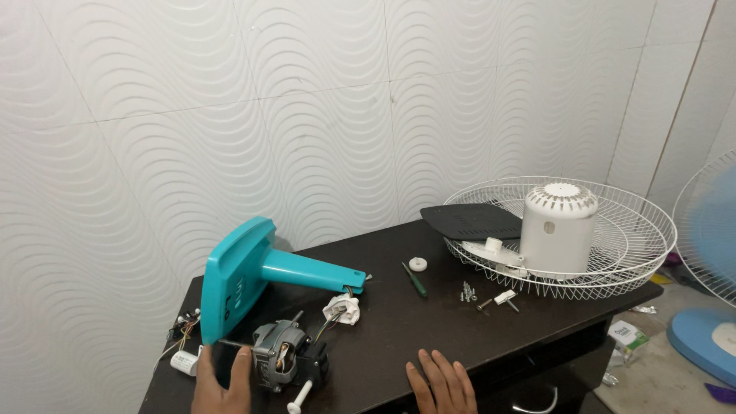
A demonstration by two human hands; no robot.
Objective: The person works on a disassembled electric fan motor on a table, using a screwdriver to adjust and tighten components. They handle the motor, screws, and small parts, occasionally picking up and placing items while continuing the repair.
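The left hand (220,383) rests at the front edge of the dark table (429,322), fingers spread open, thumb raised and touching the side of the grey fan motor (277,359); it grips nothing. The motor lies on its side directly at the hand's 3 o'clock, its shaft pointing toward 9 o'clock. A white knob pin (300,396) lies at the motor's 5 o'clock.

The right hand (442,382) lies flat on the table, palm down, fingers apart, holding nothing, well apart from the motor at its 3 o'clock.

At the motor's 12 o'clock lies the teal fan stand housing (253,276), tipped on its side. A white wired switch part (342,308) sits at the motor's 1 o'clock. A small capacitor with wires (184,360) lies at the left hand's 10 o'clock.

At the right hand's 12 o'clock lie a green screwdriver (415,280), a white round nut (417,264) and loose screws (468,291). At 1 o'clock, a white wire fan guard (629,245) holds a white motor cover (558,228) and a black panel (471,221).
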